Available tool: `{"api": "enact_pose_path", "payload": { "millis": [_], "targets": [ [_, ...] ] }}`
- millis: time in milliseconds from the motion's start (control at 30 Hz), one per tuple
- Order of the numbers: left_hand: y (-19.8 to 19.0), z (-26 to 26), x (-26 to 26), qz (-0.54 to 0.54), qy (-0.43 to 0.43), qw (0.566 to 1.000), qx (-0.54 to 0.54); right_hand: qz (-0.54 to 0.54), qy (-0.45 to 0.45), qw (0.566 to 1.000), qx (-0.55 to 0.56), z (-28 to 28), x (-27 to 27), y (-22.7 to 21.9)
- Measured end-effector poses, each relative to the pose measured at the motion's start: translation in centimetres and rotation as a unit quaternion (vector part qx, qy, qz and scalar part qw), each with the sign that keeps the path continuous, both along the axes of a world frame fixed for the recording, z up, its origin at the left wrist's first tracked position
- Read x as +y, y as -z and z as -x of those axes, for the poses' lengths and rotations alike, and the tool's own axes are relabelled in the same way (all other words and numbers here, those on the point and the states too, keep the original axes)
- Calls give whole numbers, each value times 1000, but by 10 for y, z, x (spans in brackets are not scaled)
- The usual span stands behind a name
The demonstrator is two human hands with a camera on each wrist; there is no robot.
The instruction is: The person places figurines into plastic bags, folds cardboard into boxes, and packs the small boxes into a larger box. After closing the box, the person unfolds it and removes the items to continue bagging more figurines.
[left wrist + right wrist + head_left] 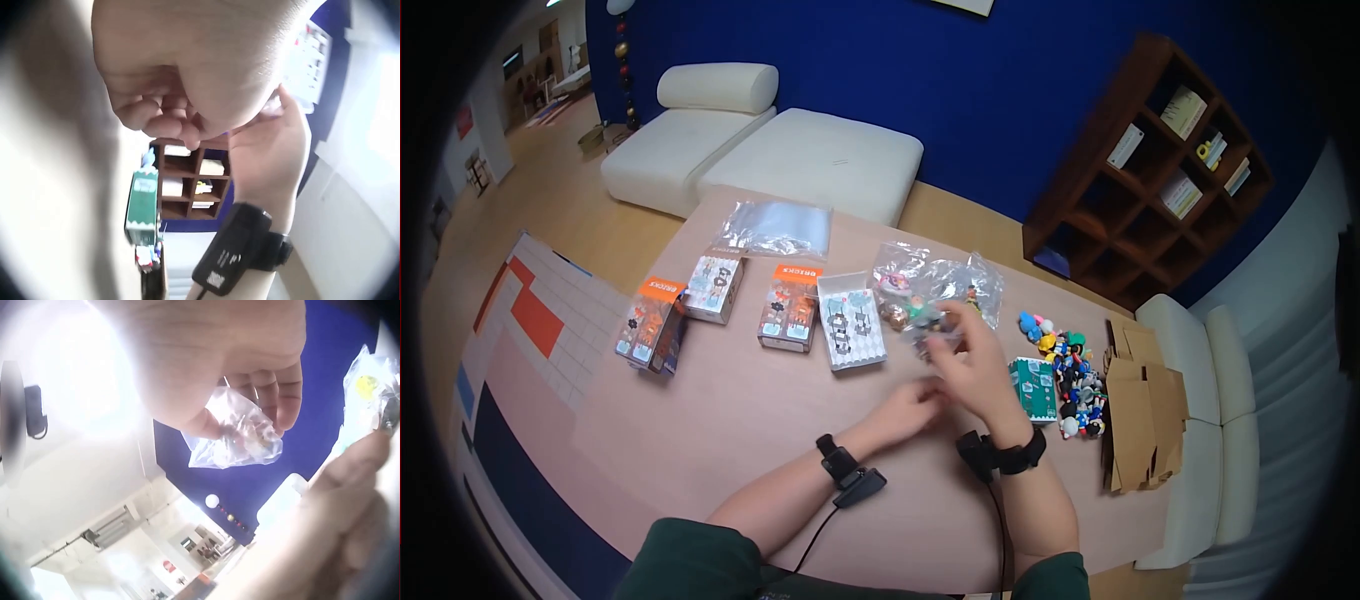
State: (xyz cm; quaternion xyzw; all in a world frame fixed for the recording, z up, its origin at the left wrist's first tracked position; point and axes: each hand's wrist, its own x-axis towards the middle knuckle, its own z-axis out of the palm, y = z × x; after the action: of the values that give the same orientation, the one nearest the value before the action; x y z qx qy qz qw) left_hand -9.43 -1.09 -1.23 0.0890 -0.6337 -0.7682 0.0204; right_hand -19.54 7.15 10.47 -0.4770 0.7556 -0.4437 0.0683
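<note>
In the head view my right hand [975,370] is raised over the table, near several clear bags of small coloured parts [895,285]. Its thumb and fingers pinch a small clear bag [240,440], seen in the right wrist view with pale pieces inside. Lower and to the left, my left hand [905,412] is beside the right wrist. The left wrist view shows the left hand [187,69] with its fingers loosely curled and no object visible in them. An open white patterned box [852,325] lies beyond the left hand.
Orange-topped boxes [788,315] [650,325] and a white box [713,290] stand at the left. An empty-looking clear bag [775,230] lies at the far edge. At the right are a green box [1034,388], a pile of small figures [1080,385] and folded cardboard [1140,420].
</note>
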Motion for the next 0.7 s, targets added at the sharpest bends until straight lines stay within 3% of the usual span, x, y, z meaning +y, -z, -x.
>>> {"api": "enact_pose_path", "payload": {
  "millis": [33,67,100,167,200,233,300,367,400,533,633,700],
  "targets": [
    [7,3,-11,161,-99,975,114,7,0,1000,-1,7,6,2],
    [-33,-8,-29,232,-116,963,68,62,16,995,-80,11,13,5],
    [-46,-13,-40,261,-194,944,61,115,32,980,-159,14,19,7],
    [-64,-19,-66,400,-351,840,104,161,31,965,-203,12,32,1],
    [-68,-24,-79,481,-373,789,85,142,39,973,-176,12,42,-4],
    [-66,-28,-86,485,-371,787,86,122,47,981,-147,12,49,-10],
    [-61,-32,-96,609,-371,699,-55,114,50,984,-124,10,61,-22],
    [-62,-35,-96,626,-347,692,-92,100,49,994,-19,8,75,-29],
    [-61,-37,-95,638,-326,685,-134,104,52,993,-18,6,80,-33],
    [-69,-39,-88,637,-302,699,-117,102,14,994,28,-9,94,-54],
    [-67,-33,-68,612,-238,753,44,91,-25,994,61,-10,98,-56],
    [-69,-26,-49,424,-160,889,70,72,-58,991,100,-15,96,-56]
  ]
}}
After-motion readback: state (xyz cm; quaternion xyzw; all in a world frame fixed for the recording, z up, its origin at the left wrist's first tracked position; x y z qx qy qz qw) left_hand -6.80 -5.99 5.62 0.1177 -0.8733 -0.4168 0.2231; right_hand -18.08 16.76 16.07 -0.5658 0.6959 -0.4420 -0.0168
